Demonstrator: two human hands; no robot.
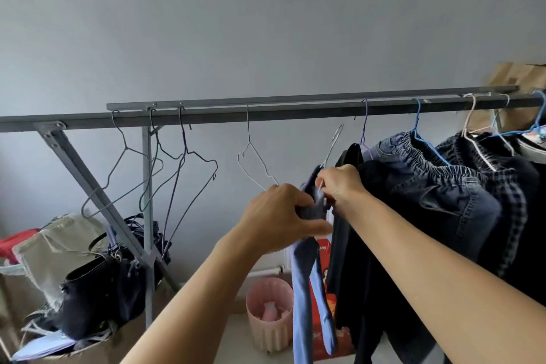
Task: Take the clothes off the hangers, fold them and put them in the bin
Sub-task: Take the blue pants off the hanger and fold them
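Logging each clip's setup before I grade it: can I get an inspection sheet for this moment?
Surface: grey rail spans the view; no table seen.
Job's things: blue garment on a wire hanger lifted off the rail; jeans and other dark clothes hang to the right; four bare hangers hang to the left.
Clutter: black bag and loose hangers piled lower left; pink bin with a pink bottle inside, on the floor; red box behind the garment.
Hands: left hand grips the garment; right hand holds the hanger.
Cables: nothing seen.
Surroundings: plain grey wall; cardboard at far right.
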